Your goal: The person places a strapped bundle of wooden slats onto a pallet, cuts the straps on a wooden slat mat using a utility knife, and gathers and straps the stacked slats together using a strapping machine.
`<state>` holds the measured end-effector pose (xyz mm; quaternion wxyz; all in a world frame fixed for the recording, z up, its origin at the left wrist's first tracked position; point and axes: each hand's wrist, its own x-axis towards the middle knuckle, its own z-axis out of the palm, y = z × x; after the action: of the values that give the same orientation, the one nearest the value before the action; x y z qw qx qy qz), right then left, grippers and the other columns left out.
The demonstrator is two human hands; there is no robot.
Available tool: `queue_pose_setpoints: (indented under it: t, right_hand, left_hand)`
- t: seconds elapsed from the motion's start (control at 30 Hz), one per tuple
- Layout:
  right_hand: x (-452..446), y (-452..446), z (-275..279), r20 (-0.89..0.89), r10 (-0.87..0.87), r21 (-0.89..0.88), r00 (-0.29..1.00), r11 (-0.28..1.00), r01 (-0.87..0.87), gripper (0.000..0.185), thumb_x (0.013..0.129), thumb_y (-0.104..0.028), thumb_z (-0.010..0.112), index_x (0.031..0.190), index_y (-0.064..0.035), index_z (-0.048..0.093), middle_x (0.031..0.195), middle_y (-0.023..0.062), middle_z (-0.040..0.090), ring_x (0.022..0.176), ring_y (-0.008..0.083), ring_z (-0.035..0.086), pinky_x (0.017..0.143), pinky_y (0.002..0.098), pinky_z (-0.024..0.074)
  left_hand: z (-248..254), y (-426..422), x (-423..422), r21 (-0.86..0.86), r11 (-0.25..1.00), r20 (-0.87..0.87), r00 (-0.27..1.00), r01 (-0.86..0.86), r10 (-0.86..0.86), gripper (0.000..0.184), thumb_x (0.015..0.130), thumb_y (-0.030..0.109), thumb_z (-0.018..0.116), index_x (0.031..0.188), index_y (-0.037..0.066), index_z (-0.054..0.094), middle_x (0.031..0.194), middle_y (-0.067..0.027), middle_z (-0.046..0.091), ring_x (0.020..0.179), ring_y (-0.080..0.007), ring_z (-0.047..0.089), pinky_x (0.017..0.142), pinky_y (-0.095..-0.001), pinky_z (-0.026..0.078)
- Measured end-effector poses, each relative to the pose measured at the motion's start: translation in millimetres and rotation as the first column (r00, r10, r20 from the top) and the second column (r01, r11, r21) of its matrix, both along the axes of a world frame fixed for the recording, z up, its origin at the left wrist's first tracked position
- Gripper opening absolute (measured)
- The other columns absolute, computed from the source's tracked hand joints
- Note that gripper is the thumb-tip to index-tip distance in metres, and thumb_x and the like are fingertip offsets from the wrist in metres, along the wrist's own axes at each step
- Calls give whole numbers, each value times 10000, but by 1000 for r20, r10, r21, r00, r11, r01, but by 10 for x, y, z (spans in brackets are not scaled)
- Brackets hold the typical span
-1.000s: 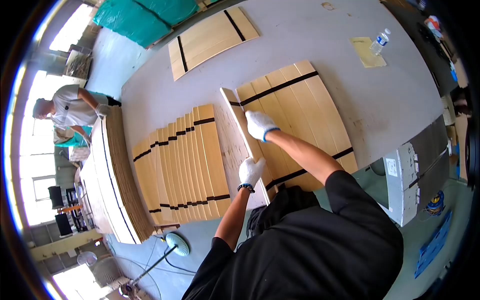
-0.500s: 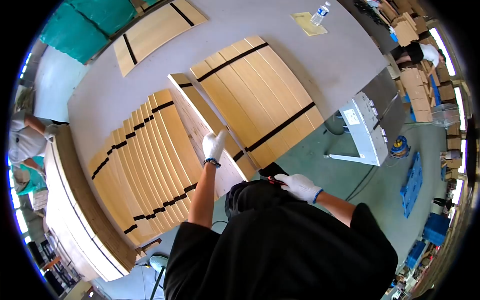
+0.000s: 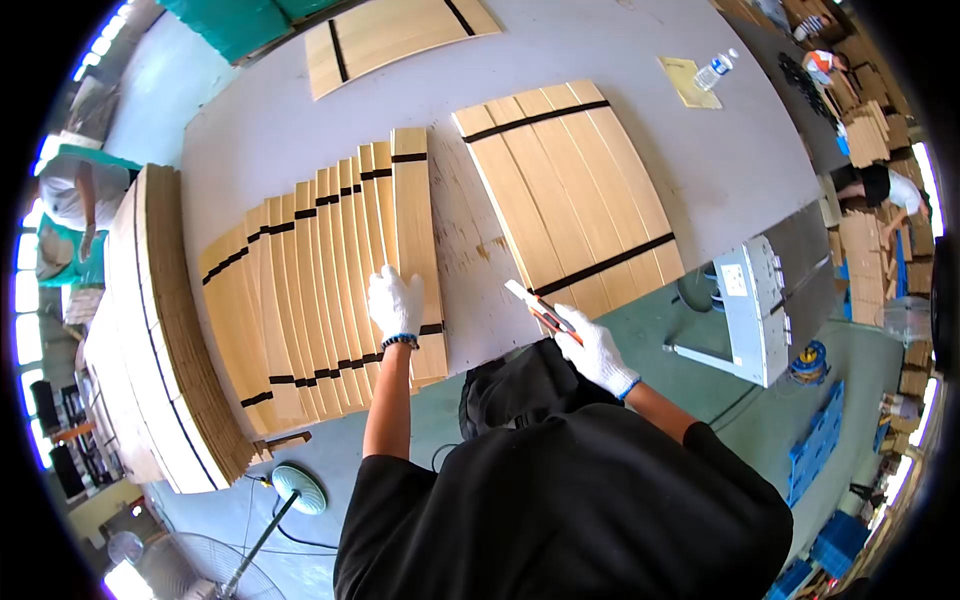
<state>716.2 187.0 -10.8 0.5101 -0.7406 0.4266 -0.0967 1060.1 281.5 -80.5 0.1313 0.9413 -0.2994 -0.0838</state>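
Note:
My left hand (image 3: 397,303), in a white glove, rests with its fingers apart at the left edge of a narrow wooden plank (image 3: 413,215). That plank lies at the right end of a row of overlapping planks (image 3: 290,310), each crossed by black bands. My right hand (image 3: 597,358), also gloved, is closed around a cutter knife (image 3: 549,318) with a red-and-black handle. Its pale tip points up and left, near the lower left corner of a group of side-by-side planks (image 3: 585,190) with two black bands.
A banded panel (image 3: 395,42) lies at the far edge of the grey table (image 3: 610,60). A water bottle (image 3: 714,70) sits by yellow paper (image 3: 688,83). Stacked boards (image 3: 170,340) stand left, near another person (image 3: 75,190). A fan (image 3: 300,488) and metal cabinet (image 3: 745,310) flank me.
The plank that was tilted on edge under my left hand now lies flat against the row. A bare strip of table separates it from the right group. The knife has lifted and shows more.

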Motion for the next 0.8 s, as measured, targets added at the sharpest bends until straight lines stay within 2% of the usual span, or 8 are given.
queue_pose_setpoints:
  t: [0.13, 0.33, 0.37, 0.4, 0.47, 0.63, 0.7, 0.8]
  right_hand:
    - [170, -574, -172, 138, 17, -44, 990, 999, -11, 480, 976, -108, 646, 1436, -48, 522, 888, 61, 653, 654, 110, 604, 615, 295, 522]
    - [354, -1410, -349, 248, -105, 176, 963, 982, 62, 497, 990, -99, 628, 1467, -49, 495, 885, 18, 623, 625, 66, 566, 495, 240, 457]
    - [380, -1528, -351, 253, -113, 195, 961, 979, 63, 501, 991, -105, 628, 1471, -55, 493, 881, 15, 620, 621, 64, 561, 483, 238, 448]
    - [405, -1633, -358, 256, -123, 217, 959, 974, 67, 505, 992, -110, 628, 1475, -60, 490, 878, 11, 617, 616, 61, 557, 470, 236, 439]
    - [501, -1864, -411, 279, -129, 201, 952, 977, 73, 474, 983, -126, 634, 1437, -55, 520, 858, 44, 654, 623, 97, 606, 533, 277, 496]
    - [1029, -2472, -934, 376, -104, -35, 921, 991, 126, 487, 954, -162, 655, 1409, -43, 532, 1011, 134, 737, 729, 248, 715, 659, 381, 566]
    - [1263, -2730, -824, 263, -15, -241, 965, 967, 81, 453, 937, -196, 643, 1360, -63, 551, 1071, 247, 700, 901, 459, 675, 767, 513, 551]
    - [1686, -3022, -657, 136, 49, -311, 990, 950, -4, 373, 938, -197, 595, 1292, -84, 563, 999, 266, 694, 878, 467, 670, 735, 550, 531]
  left_hand:
    - [113, -137, -315, -47, 992, 73, 990, 121, -118, 310, 878, 301, 687, 987, 20, 611, 1037, -216, 624, 941, -396, 649, 822, -502, 542]
    - [-213, -990, -896, -65, 996, -409, 909, 56, -78, 422, 865, 409, 705, 928, -3, 639, 906, -256, 707, 890, -409, 697, 777, -489, 553]
    - [-546, -1072, -956, -172, 983, -373, 919, 68, -128, 484, 868, 460, 719, 907, -17, 645, 784, -198, 715, 720, -343, 707, 659, -447, 548]
    - [-517, -1220, -1039, -198, 977, -637, 768, -84, -63, 505, 863, 483, 728, 869, -16, 654, 724, -151, 692, 657, -288, 684, 610, -415, 533]
    - [-544, -1460, -1066, -174, 960, -872, 488, -221, -45, 550, 858, 535, 727, 729, 4, 662, 610, -52, 622, 553, -166, 613, 515, -343, 488]
    - [-154, -1853, -1332, -111, 991, -715, 699, -81, -23, 462, 808, 405, 686, 868, -51, 731, 655, -159, 694, 630, -243, 699, 631, -383, 529]
    - [15, -1968, -1426, -42, 999, -615, 788, -31, -1, 476, 804, 427, 672, 843, -44, 731, 662, -199, 689, 645, -295, 708, 644, -405, 535]
    - [-3, -1960, -1474, -80, 994, -638, 770, -70, 2, 479, 816, 429, 665, 906, -36, 732, 722, -216, 703, 694, -316, 721, 668, -420, 537]
